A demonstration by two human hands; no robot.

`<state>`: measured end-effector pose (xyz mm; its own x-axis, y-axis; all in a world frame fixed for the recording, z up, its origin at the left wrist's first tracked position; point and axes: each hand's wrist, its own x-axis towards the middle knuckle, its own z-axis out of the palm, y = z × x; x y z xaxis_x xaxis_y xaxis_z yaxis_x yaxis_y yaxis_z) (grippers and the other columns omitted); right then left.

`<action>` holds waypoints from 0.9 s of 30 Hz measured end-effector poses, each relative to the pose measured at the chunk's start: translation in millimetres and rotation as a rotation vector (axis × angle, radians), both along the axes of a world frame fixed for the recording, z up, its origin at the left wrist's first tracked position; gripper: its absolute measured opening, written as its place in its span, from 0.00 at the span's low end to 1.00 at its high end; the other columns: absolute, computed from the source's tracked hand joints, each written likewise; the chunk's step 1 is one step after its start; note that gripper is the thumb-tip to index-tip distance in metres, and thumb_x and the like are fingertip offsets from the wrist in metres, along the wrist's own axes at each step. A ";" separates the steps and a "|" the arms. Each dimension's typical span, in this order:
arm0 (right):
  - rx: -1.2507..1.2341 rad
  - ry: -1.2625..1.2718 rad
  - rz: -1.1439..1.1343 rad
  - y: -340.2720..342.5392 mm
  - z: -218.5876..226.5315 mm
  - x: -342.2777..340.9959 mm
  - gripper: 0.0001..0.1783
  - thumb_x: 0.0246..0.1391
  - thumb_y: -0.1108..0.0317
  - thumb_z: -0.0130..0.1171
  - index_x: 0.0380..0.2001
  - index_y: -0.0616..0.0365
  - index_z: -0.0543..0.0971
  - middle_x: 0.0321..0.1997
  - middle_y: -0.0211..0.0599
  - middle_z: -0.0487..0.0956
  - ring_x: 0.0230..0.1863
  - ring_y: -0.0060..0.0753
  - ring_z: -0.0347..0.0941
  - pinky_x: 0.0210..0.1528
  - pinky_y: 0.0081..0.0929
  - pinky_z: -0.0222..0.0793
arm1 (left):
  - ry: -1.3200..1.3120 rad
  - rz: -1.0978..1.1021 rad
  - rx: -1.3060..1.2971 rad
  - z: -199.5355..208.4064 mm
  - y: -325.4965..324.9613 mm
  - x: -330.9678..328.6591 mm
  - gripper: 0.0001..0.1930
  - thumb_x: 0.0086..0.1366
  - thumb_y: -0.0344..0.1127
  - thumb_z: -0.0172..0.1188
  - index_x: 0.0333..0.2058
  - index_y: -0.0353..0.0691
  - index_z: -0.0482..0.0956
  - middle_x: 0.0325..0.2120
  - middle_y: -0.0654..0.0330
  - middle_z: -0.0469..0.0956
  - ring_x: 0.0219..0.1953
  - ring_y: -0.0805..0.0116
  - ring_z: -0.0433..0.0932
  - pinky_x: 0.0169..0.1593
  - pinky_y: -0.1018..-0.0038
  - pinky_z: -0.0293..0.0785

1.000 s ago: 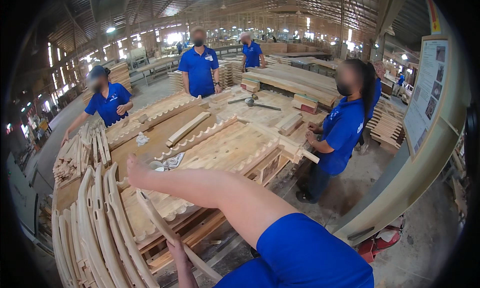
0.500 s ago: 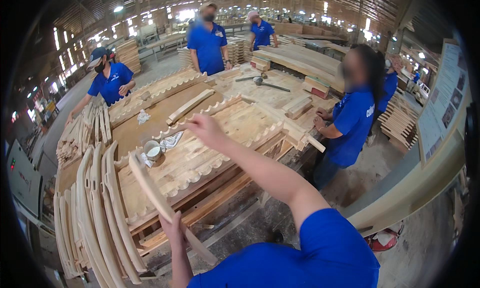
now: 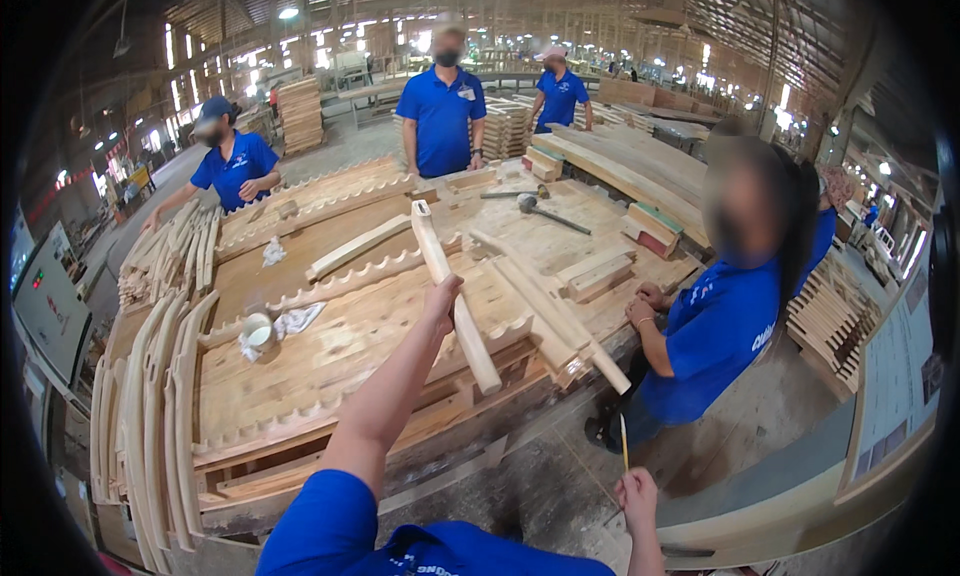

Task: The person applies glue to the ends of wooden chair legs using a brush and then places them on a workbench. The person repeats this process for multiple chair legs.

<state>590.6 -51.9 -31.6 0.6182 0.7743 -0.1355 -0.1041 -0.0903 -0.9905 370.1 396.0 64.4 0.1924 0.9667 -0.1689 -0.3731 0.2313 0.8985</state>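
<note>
My left hand (image 3: pixel 443 301) is closed around a long wooden piece, apparently a chair leg (image 3: pixel 432 251), and holds it tilted above the workbench (image 3: pixel 290 361). Near its upper end a small slot shows. At the lower right, away from the bench, my right hand (image 3: pixel 636 498) pinches a thin yellowish stick (image 3: pixel 625 444) pointing upward; whether it is a brush or a pencil I cannot tell. A scalloped wooden rail (image 3: pixel 350 288) lies behind my left arm. Beside that rail are a white cup (image 3: pixel 258 336) and a crumpled white cloth (image 3: pixel 298 319).
Several curved wooden pieces (image 3: pixel 152 406) lean at the bench's left end. A mallet (image 3: pixel 550 214) and stacked wood blocks (image 3: pixel 598 273) rest towards the far right. One co-worker (image 3: pixel 715 316) stands close on my right; others stand across the bench. A board (image 3: pixel 895 376) edges the right side.
My left hand has carried the chair leg up and rightward over the bench. My right hand has drawn back from above the bench to the lower right, where the thin stick now shows.
</note>
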 end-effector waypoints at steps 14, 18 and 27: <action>-0.145 -0.220 0.037 -24.9 -9.0 35.5 0.09 0.56 0.62 0.54 0.35 0.55 0.73 0.24 0.29 0.73 0.23 0.18 0.66 0.25 0.16 0.62 | 1.025 0.056 0.328 -25.6 35.8 75.9 0.33 0.52 0.52 0.60 0.52 0.37 0.66 0.48 0.39 0.68 0.52 0.46 0.67 0.57 0.58 0.60; 0.061 -0.228 0.260 36.1 -14.6 24.7 0.05 0.55 0.70 0.54 0.27 0.56 0.70 0.18 0.23 0.70 0.17 0.10 0.62 0.17 0.10 0.54 | 1.351 0.089 0.849 13.5 -10.8 -6.5 0.39 0.52 0.52 0.60 0.59 0.40 0.58 0.52 0.42 0.65 0.56 0.45 0.62 0.57 0.57 0.60; 0.165 -0.112 0.712 156.6 44.3 -115.5 0.06 0.58 0.68 0.51 0.28 0.57 0.70 0.19 0.25 0.70 0.16 0.10 0.59 0.18 0.10 0.54 | 1.957 0.577 0.228 86.4 -134.7 -408.0 0.27 0.54 0.46 0.58 0.52 0.46 0.70 0.54 0.54 0.66 0.58 0.57 0.63 0.55 0.59 0.63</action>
